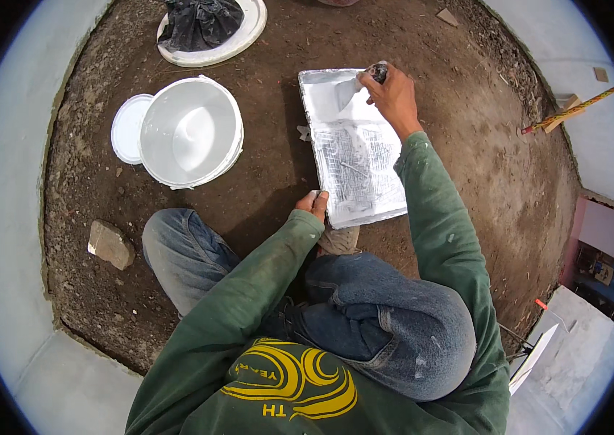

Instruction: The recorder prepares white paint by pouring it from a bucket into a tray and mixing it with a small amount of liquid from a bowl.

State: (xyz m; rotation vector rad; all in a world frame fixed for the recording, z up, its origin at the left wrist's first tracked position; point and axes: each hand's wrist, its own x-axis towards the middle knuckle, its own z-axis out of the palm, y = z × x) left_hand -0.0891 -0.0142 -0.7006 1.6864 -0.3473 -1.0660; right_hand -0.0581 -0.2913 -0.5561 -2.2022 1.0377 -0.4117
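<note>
Gripping the near left corner of a white paint tray (354, 156) on the dirt floor, the left hand (313, 203) steadies it while the right hand (392, 93) clasps a dark tool (379, 71) over its far edge, bare soil to the right.

Bare brown dirt floor (459, 145) in even daylight, ringed by a pale concrete wall (2, 217); a stone (110, 244) lies left of the hands.

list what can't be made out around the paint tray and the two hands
Head view only:
- Tool in the right hand: mostly hidden by the fingers; kind unclear.
- Left hand grip on the paint tray corner: fingers hidden beneath the tray edge.
- Bucket lid: partly behind the white bucket.
</note>
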